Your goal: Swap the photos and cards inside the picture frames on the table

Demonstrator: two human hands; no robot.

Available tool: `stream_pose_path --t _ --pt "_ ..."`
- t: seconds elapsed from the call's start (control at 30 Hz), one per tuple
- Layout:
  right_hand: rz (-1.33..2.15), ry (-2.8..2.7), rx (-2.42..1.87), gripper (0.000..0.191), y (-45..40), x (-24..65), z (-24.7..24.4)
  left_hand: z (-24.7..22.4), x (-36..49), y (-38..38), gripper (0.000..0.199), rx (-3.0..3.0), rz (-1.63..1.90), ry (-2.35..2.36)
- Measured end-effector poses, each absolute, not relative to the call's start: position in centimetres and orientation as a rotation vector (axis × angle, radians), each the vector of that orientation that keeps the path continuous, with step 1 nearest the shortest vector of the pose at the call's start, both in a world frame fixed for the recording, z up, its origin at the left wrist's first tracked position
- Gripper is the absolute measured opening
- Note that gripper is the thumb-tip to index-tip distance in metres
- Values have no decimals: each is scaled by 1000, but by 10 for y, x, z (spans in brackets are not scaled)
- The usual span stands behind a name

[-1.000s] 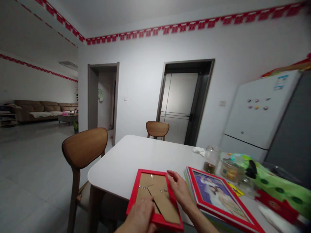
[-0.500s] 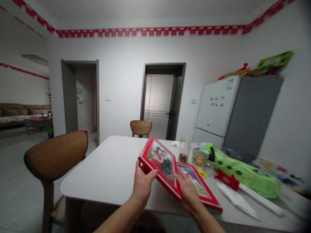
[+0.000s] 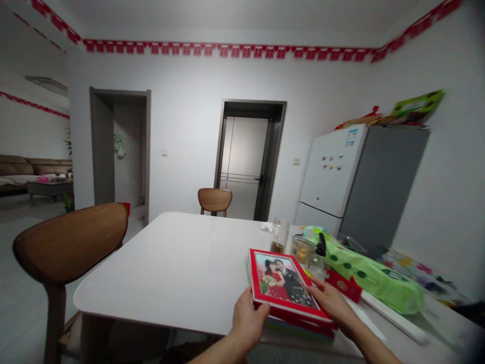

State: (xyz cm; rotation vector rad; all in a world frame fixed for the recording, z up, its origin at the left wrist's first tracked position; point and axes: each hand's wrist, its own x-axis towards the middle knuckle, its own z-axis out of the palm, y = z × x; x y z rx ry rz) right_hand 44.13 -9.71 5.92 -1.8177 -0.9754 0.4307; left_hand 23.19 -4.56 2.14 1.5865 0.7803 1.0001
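Observation:
A red picture frame [image 3: 288,283] with a photo of a couple lies on top of a stack near the table's front edge. My left hand [image 3: 248,316] grips its near left corner, thumb on the red border. On the right side, my right hand [image 3: 331,303] holds the frame's edge with the fingers reaching over the border. Beneath it, the edges of the stack [image 3: 303,327] show red and green; the second framed photo is covered. Just behind stand a tall glass jar [image 3: 279,236] with something brown at its bottom and a low round jar [image 3: 302,248].
A green plastic package [image 3: 379,278], a red box [image 3: 343,285] and a long white bar [image 3: 394,316] lie to the right on the white table [image 3: 162,268]. Wooden chairs stand at the left [image 3: 71,247] and far side [image 3: 215,200]. A fridge [image 3: 329,172] is behind.
The tilted picture frame has come down and right onto the other frame, both hands still on it. It now lies nearly flat, covering the second photo. The view has shifted slightly.

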Motion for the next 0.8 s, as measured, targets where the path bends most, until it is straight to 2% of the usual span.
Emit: stream_pose_path --t 0.23,0.4,0.5,0.7,0.8 --pt "449 -944 -1962 36 -114 467 30 8 227 -49 43 1692 878 710" --pt "635 -935 -1823 41 -118 428 20 3 209 -36 49 1667 882 945" --pt "723 -1078 -1728 42 -86 389 23 5 189 -9 44 1610 983 1005" --pt "562 -1233 -1769 29 11 336 29 7 149 57 45 1509 1120 1086" --pt "533 -1235 -1794 31 48 325 28 8 139 86 47 1450 1168 1094"
